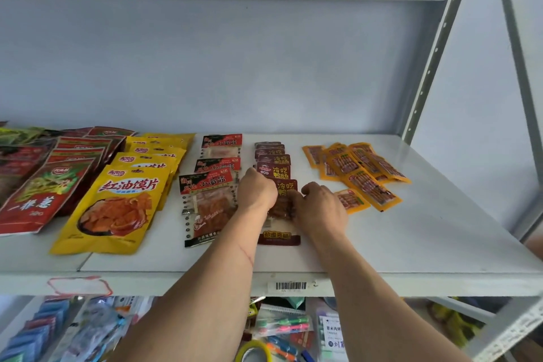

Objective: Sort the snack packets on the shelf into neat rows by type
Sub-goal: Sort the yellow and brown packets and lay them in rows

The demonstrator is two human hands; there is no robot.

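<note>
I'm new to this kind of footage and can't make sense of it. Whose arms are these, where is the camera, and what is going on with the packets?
There is no machine here: a person wears a camera on the head, looking down at their own arms. It is the only view. The left hand and right hand both rest on the front dark red packet, at the near end of a row of the same kind. To the left lie rows of black-and-red packets, yellow bags and red bags. To the right, small orange packets lie in a loose pile on the white shelf.

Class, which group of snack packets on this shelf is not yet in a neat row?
The small orange packets at the far right: they lie scattered and overlapping at angles, while the other types sit in straight rows.
</note>
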